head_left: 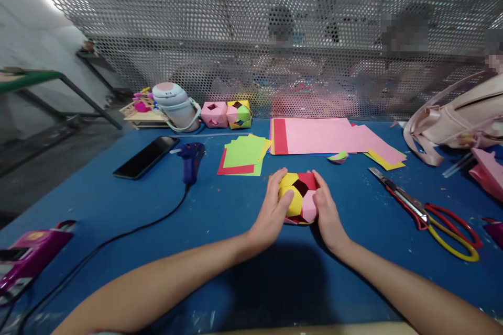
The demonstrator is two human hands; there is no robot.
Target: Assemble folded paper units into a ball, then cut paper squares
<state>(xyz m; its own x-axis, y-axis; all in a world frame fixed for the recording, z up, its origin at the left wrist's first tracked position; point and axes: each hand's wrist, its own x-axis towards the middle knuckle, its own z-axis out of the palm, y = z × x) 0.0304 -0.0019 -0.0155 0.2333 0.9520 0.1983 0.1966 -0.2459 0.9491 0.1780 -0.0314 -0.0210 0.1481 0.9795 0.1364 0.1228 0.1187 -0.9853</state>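
Blue table (220, 214): mesh (176, 10), far edge; phone (147, 158), near left edge. Mid-table, I see one paper ball (298, 203); left hand (269, 217), right hand (330, 220), fingers clamped on its sides.

Mixes yellow, red and pink patches on the rounded folded-paper ball (297, 201) (and shows white-flecked blue on the flat tabletop (220, 209)).

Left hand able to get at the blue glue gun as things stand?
Likely yes: bare blue tabletop lies between the left hand and the blue glue gun, though that hand is on the paper ball.
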